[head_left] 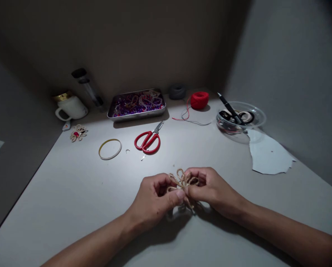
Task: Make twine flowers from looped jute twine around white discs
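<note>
A looped flower of tan twine (180,173) is held just above the table, near its front. My left hand (157,198) grips it from the left, thumb pressed close to its middle. From the right, my right hand (210,189) pinches the same flower, with the thumb at its centre and the fingers behind the loops. The two thumbs nearly meet and cover much of the flower's middle. A little pale material shows between them, too small to name.
Red-handled scissors (147,142), a bangle (110,149) and small scraps lie ahead. Behind stand a bead tray (138,115), red thread (199,100) and grey thread (177,91). A finished-looking twine flower (78,133) and a mug (74,107) are left; a clear bowl (259,118) and white sheet (269,154) are right.
</note>
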### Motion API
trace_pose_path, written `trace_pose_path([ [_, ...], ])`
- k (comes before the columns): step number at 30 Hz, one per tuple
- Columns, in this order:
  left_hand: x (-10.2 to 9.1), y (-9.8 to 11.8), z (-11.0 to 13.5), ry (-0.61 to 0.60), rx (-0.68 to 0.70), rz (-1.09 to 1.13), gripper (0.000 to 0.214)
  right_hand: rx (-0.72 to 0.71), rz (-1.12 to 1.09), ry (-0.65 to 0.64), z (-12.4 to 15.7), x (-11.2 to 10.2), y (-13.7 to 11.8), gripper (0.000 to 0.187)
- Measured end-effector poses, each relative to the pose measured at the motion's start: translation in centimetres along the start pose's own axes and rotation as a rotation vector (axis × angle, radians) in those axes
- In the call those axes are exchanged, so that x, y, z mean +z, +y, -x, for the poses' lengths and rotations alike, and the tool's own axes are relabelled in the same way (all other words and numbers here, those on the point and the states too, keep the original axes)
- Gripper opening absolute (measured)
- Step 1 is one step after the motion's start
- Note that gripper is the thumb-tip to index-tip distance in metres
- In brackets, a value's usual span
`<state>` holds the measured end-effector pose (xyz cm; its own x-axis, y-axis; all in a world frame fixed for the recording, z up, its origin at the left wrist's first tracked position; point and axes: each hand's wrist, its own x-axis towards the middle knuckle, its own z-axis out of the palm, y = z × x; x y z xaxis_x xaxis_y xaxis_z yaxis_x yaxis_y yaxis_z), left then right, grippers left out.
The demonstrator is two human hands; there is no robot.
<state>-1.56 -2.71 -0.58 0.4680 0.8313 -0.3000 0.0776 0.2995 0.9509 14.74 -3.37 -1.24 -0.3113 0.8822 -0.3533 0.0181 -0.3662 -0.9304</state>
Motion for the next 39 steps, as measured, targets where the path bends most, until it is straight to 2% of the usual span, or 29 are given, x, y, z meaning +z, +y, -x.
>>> trace_pose_path([
  [7,0.0,-0.1,-0.1,0.132,-0.024,0.029,0.02,0.019,0.053,0.016,0.0,-0.1,-0.1,0.008],
  [10,0.1,-0.4,0.0,0.198,0.018,-0.014,0.013,0.025,0.039,0.017,-0.1,0.0,-0.1,0.008],
  [13,-0.1,-1.0,0.2,0.251,0.232,-0.185,0.009,0.047,0.033,-0.003,-0.1,-0.1,-0.3,0.008],
  [17,-0.4,-1.7,0.7,0.232,0.573,-0.454,0.012,0.074,0.025,-0.038,0.0,-0.1,-0.3,0.006],
  [20,-0.6,-1.6,1.0,0.204,0.713,-0.53,0.016,0.086,0.016,-0.083,0.0,-0.2,-0.2,0.007],
  [23,-0.5,-1.2,1.1,0.173,0.781,-0.57,0.019,0.095,0.016,-0.095,0.1,-0.2,-0.1,0.007],
  [25,-0.4,-1.0,1.1,0.179,0.751,-0.571,0.016,0.094,0.001,-0.085,0.2,-0.2,-0.1,0.008],
  [31,-0.5,-1.4,0.6,0.24,0.497,-0.458,0.01,0.05,-0.001,-0.052,0.0,0.0,0.0,0.007],
  [39,-0.4,-1.0,0.4,0.114,0.17,-0.151,0.01,0.023,0.025,-0.037,0.2,-0.1,-0.5,0.008],
])
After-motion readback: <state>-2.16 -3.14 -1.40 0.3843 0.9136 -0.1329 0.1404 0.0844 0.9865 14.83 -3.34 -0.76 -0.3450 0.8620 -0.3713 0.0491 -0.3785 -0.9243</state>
